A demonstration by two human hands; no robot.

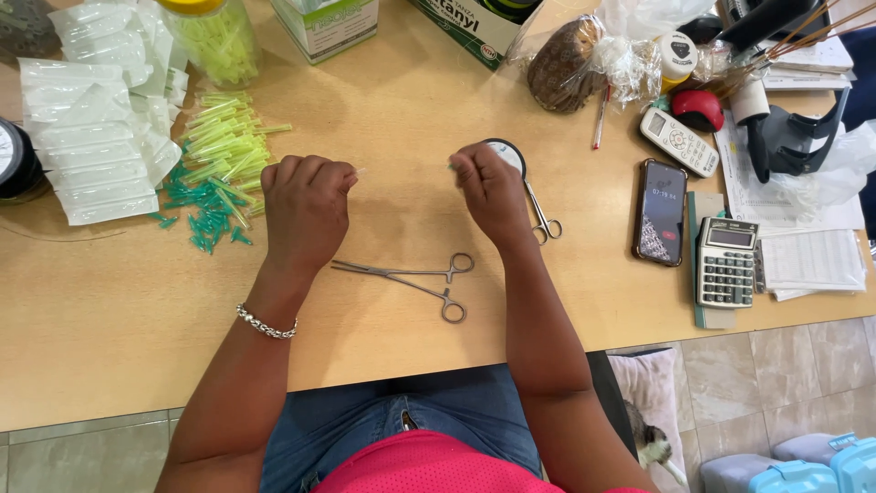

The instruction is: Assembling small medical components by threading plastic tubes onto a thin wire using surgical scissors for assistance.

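Head view: left hand (306, 203) and right hand (493, 192) pinch a thin needle (360, 171), lying left-right.

This looks like a small clinic or medical-supply work desk, partly office; a pale wooden desk (119, 310) carries a heap of yellow-green and teal needle caps (219, 164), a stack of sealed clear sterile packets (96, 137) and a jar (214, 36) of the same yellow-green pieces; steel forceps (411, 278) lie in the middle; boxes of supplies (328, 27) stand along the far edge; the office side shows in a desk calculator (726, 263), a phone (661, 212), a cordless handset (679, 141) and printed forms (812, 260); the floor below is tiled (757, 374).
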